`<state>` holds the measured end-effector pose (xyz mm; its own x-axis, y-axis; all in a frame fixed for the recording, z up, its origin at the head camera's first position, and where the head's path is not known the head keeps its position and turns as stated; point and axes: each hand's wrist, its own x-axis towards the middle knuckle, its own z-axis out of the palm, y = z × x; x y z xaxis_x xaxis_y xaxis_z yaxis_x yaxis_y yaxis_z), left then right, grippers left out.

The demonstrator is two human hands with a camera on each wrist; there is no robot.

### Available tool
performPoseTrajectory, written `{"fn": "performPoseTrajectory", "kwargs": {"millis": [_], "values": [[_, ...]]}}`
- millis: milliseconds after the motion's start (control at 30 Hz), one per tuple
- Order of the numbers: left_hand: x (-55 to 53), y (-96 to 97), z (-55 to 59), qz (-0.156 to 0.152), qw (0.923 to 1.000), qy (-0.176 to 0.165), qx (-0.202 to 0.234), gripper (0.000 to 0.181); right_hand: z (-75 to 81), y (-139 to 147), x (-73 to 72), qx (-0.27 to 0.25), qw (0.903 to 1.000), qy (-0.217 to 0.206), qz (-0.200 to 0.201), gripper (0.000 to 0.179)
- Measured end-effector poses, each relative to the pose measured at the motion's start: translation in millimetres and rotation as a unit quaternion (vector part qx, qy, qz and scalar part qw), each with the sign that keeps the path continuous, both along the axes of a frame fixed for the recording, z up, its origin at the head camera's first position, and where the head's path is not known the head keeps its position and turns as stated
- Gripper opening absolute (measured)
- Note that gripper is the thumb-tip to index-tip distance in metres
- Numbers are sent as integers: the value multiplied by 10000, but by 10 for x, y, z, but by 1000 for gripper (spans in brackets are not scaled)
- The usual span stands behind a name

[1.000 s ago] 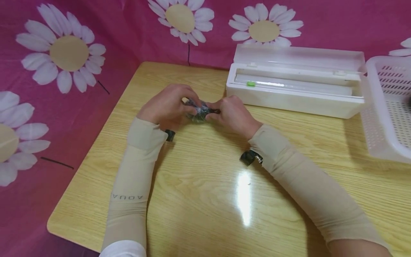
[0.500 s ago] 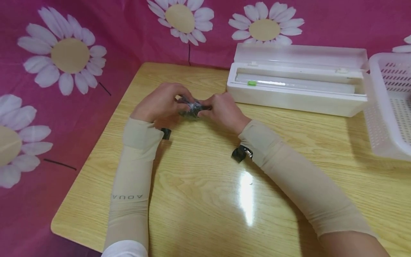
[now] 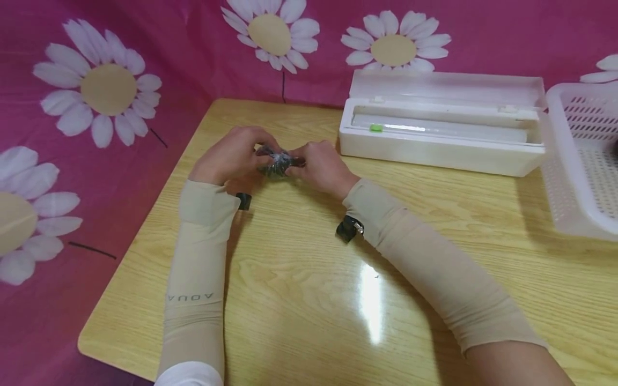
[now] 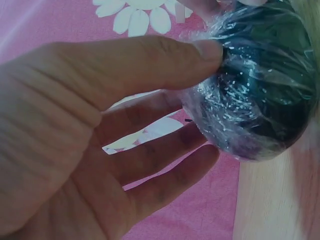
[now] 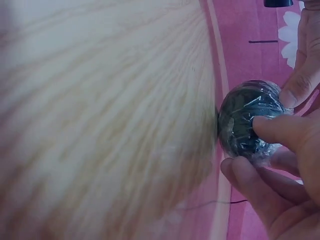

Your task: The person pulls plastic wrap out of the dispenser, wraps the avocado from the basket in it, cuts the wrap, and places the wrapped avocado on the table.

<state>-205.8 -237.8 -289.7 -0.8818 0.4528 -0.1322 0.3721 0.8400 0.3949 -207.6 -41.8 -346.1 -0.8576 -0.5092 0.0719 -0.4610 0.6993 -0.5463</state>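
Note:
A dark green, rounded thing wrapped in crinkled clear plastic film (image 3: 277, 165) is held between both hands, low over the far left of the table. The left hand (image 3: 228, 156) grips its left side; in the left wrist view, the thumb presses the bunched film (image 4: 227, 95) while fingers support it from behind. From the other side, the right hand (image 3: 324, 167) pinches the wrapped thing, thumb and fingers spread around it in the right wrist view. What lies inside the film cannot be made out. Its underside is close to the tabletop (image 3: 299, 279).
A long white cling film dispenser (image 3: 434, 150) stands at the back with its lid raised, a film roll and a green slider showing. Right of it is a white perforated basket (image 3: 562, 177) with something dark at the frame's edge. A pink flowered cloth (image 3: 188, 48) hangs behind.
Both hands have shifted a little to the left together with the film-wrapped thing, which stays held between them. The dispenser and basket have stayed in place.

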Motion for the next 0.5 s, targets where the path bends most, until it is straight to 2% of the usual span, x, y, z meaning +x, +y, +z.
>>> {"fn": "performPoseTrajectory", "kwargs": {"millis": [200, 500], "values": [[-2, 34, 22, -45, 10000, 67, 22, 24, 37, 129, 30, -63, 9993, -365, 28, 48], [6, 9, 35, 50, 9998, 200, 26, 30, 148, 352, 131, 182, 9998, 56, 39, 44]]}}
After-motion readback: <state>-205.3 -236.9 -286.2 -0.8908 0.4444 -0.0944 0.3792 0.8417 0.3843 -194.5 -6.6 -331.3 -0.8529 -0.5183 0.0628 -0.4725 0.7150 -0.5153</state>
